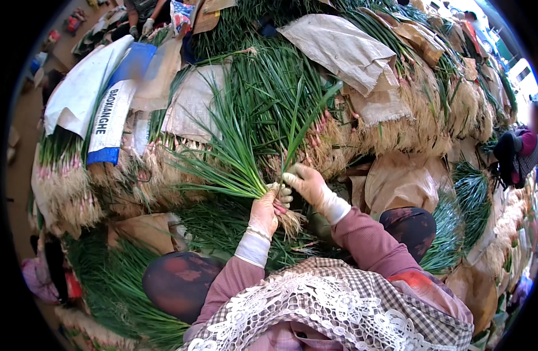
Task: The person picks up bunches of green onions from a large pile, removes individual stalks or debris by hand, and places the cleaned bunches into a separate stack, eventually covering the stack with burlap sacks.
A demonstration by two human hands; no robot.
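Observation:
My left hand (264,213), in a pale thin glove, is closed around a bunch of scallions (237,167). Their long green leaves fan up and to the left, while pinkish bulbs and straw-coloured roots (292,222) stick out below the fist on the right. Just right of the bunch is my gloved right hand (310,186), its thumb and fingers pinched together on the lower part of a single scallion (307,126) whose leaf slants up to the right. The fingertips partly hide that stalk's base.
A bank of heaped scallions (263,82) rises ahead, roots facing me, partly covered by a pale sack (345,50) and a white-and-blue sack (114,111). More scallions (125,286) lie around my knees. Another person's gloved hand (147,26) shows far left; someone sits at right.

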